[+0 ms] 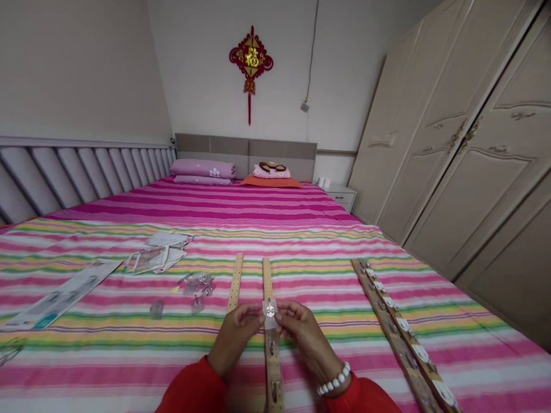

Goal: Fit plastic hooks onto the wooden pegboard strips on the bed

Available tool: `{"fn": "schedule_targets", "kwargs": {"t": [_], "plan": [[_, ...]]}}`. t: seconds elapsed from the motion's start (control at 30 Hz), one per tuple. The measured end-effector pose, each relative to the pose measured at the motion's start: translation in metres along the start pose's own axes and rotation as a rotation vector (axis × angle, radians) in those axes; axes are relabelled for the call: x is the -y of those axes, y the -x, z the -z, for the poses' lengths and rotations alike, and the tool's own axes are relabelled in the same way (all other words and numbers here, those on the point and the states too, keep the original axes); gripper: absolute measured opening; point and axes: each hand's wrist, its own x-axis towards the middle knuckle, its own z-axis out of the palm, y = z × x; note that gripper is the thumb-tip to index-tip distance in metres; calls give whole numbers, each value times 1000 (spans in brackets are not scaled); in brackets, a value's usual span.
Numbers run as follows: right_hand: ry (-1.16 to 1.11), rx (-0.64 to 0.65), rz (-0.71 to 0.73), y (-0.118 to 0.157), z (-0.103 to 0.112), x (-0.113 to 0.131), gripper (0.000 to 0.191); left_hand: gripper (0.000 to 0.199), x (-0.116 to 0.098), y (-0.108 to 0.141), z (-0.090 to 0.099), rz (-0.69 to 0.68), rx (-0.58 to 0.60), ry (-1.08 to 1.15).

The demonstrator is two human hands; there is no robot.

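Observation:
A clear square adhesive hook (pixel 270 310) with a shiny metal hook at its middle lies over a narrow wooden strip (pixel 267 275) with small holes. My left hand (pixel 236 332) pinches the hook's left edge, thumb and fingers closed. On the opposite edge, the thumb and fingers of my right hand (pixel 306 335) are closed in the same way. Nearer to me, further metal hooks (pixel 272 347) sit along the same strip. Just left of it lies a second holed wooden strip (pixel 235 281), its near end hidden behind my left hand.
Loose clear hooks (pixel 198 284) are heaped to the left, with flat plastic packets (pixel 161 253) behind them. A long printed card (pixel 64 295) lies farther left. At right are two dark strips (pixel 390 327), the outer one bearing white pieces. All rest on a striped bed sheet (pixel 322 281).

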Motion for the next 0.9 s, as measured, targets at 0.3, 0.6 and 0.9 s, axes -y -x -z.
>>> {"fn": "schedule_targets", "kwargs": {"t": [0.3,0.6,0.9], "plan": [[129,-32,98,-27,2,15,34,44,-11,-36,-6,-115,15,-29],[159,-7,113,-26,4,25,28,31,-25,-44,-4,-142,151,-184],[-28,-86,30,-41,4,9,19,46,-20,-58,-11,-139,-89,55]]}}
